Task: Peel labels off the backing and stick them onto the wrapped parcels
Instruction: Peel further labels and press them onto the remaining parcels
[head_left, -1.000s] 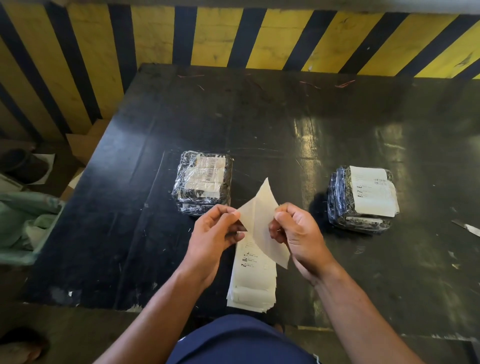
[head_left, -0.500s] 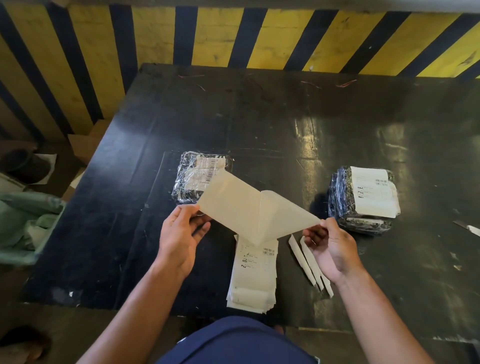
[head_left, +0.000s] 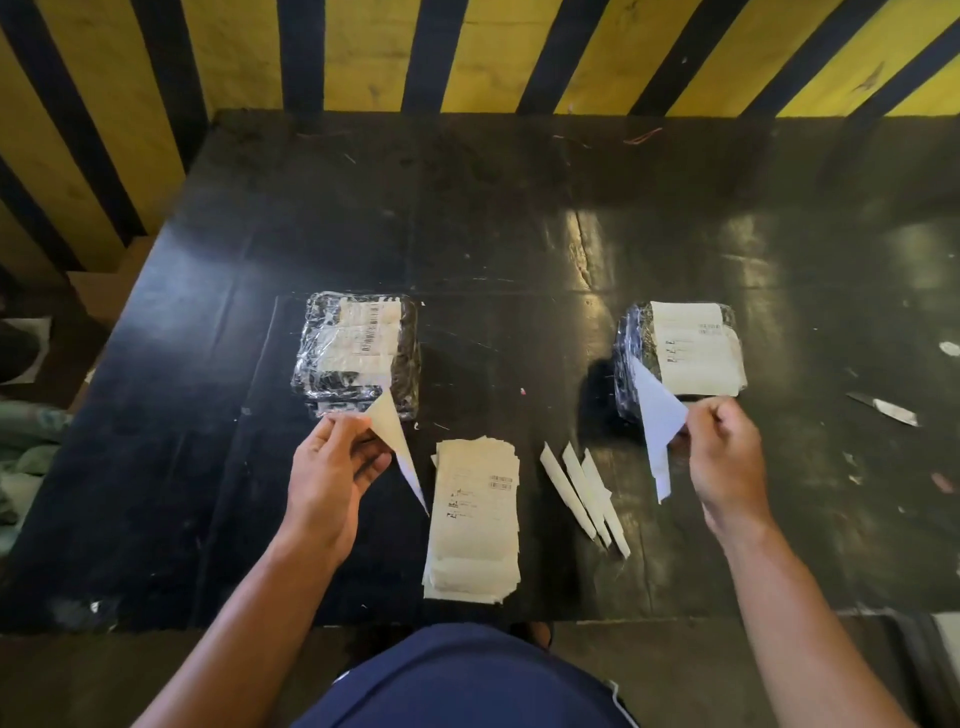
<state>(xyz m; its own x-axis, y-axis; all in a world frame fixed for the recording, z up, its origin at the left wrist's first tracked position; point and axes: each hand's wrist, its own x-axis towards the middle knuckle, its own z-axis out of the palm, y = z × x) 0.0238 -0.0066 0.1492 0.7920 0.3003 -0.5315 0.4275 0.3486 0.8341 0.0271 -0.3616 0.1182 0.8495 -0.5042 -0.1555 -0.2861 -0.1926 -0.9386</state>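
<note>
I pinched a featherlight, floppy sheet in each hand (head_left: 326, 467) (head_left: 724, 457), one by each wrapped parcel (head_left: 358, 353) (head_left: 680, 353); judged that edge-corner grip safest, couldn't tell label from backing.

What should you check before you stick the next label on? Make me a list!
1. Label split from backing: ok, left hand pinches one sheet, right hand the other sheet.
2. Which sheet is sticky: cannot tell.
3. Left parcel lacks an outer label: ok, its barcode sits under the wrap.
4. Right parcel already labelled: ok.
5. Label stack within reach: ok.
</note>
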